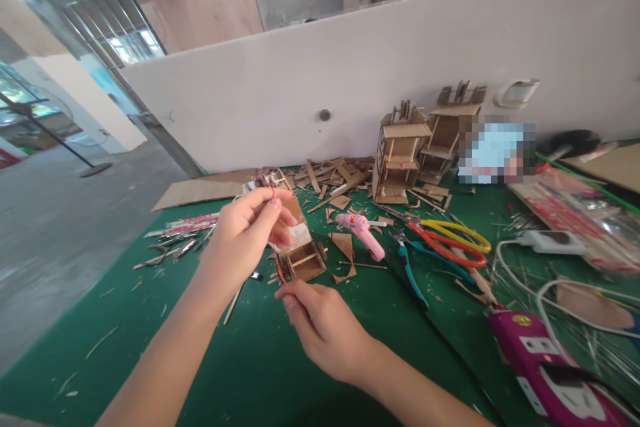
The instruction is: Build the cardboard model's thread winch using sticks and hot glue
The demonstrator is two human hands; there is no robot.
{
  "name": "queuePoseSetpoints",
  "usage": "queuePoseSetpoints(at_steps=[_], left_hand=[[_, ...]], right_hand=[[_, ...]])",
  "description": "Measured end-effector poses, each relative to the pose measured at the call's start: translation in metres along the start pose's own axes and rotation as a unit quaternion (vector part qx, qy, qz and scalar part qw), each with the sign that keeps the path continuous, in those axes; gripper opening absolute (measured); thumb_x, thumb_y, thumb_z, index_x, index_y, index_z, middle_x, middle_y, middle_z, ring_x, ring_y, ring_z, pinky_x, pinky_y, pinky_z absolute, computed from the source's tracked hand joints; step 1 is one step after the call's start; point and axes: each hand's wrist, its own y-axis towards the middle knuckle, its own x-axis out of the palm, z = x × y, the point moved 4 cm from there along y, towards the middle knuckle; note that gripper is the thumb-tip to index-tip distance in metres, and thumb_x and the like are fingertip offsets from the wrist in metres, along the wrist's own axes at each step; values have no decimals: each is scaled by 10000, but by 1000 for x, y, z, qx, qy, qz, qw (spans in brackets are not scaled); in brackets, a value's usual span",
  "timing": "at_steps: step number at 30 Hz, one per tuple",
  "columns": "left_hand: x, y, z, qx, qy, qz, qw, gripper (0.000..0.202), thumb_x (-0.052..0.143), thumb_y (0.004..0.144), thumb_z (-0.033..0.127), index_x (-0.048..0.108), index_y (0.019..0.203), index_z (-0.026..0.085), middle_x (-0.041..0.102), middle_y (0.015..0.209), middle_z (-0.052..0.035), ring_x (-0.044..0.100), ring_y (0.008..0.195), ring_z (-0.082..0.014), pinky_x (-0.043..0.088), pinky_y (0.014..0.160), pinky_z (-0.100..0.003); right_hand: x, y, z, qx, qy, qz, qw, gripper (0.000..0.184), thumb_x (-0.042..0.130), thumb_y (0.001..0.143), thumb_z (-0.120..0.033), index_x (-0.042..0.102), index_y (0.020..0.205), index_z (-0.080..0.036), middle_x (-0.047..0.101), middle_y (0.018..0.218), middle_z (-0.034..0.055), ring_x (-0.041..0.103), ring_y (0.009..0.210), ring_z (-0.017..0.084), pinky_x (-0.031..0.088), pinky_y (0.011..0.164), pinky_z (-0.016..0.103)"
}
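My left hand (250, 223) is raised over the green table with thumb and index finger pinched on a thin red cord. Lower and to its right, my right hand (325, 320) pinches the same red cord (281, 270) between thumb and fingertips. The cord passes close along the left side of a small cardboard-and-stick structure (303, 260) with an open box part. Whether the cord is fastened to it I cannot tell. My left hand partly hides the structure's upper part.
A pink glue gun (363, 233) lies right of the structure. Beyond it are teal-handled pliers (413, 277) and orange-handled scissors (445, 240). Cardboard towers (403, 160) stand by the white partition (280, 107), near cardboard scraps (340, 177). A purple power strip (545, 367) and cables lie at right.
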Motion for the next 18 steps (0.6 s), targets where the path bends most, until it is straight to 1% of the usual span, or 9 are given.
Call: queuePoseSetpoints(at_steps=[3,8,10,12,14,15,16,17,18], left_hand=[[1,-3,-5,-12,5,-8,1000,237,558,879,352,625,1020,174,633,735,-19,593,541,-109,504,509,-228],[-1,-8,-12,-21,28,-9,999,272,544,890,373,604,1069,178,632,739,-11,598,578,-115,503,547,-233],[-3,-11,-13,-19,54,-9,998,276,529,894,385,604,1065,182,637,742,-12,602,584,-124,501,556,-244],[-8,-12,-10,-4,112,8,994,268,509,899,402,614,1022,189,638,727,-13,604,578,-133,491,558,-256],[-18,-13,-4,41,224,61,972,248,506,896,411,630,930,199,628,689,-11,596,578,-141,468,573,-267],[-24,-12,1,78,290,104,948,235,516,890,408,632,879,203,618,670,-9,587,586,-144,453,587,-273],[-30,-12,7,116,352,153,916,223,531,882,404,631,848,207,609,665,-10,578,606,-150,440,608,-280],[-36,-12,12,151,389,202,886,210,543,875,399,626,839,210,599,675,-12,570,631,-155,434,630,-287],[-40,-10,16,173,399,229,871,189,555,869,387,622,871,211,607,728,-20,577,680,-163,439,658,-290]], right_hand=[[1,-2,4,3,-16,-6,1000,252,337,979,-244,577,1035,-196,593,733,7,577,671,135,419,631,230],[2,-2,8,3,-61,-20,998,255,347,976,-243,592,1013,-180,638,772,39,609,730,162,437,657,251],[3,-2,8,-8,-84,-24,996,256,353,974,-235,599,1008,-173,659,790,55,620,751,176,443,670,266],[4,-2,7,-37,-101,-28,994,248,363,968,-219,601,1019,-170,681,824,68,629,770,186,450,702,286],[7,-4,6,-67,-112,-29,991,241,370,963,-203,599,1029,-167,695,857,73,634,775,190,453,729,303],[8,-4,5,-76,-115,-28,990,241,370,962,-198,598,1032,-167,699,869,73,636,777,191,454,735,307],[9,-5,6,-80,-117,-27,990,240,368,963,-194,596,1034,-166,701,877,71,638,778,191,455,737,309],[10,-5,6,-82,-117,-26,989,239,368,963,-193,595,1032,-165,703,880,70,640,779,191,456,736,310],[11,-5,6,-84,-118,-27,989,234,371,962,-192,593,1031,-165,704,882,69,642,782,192,456,739,312]])
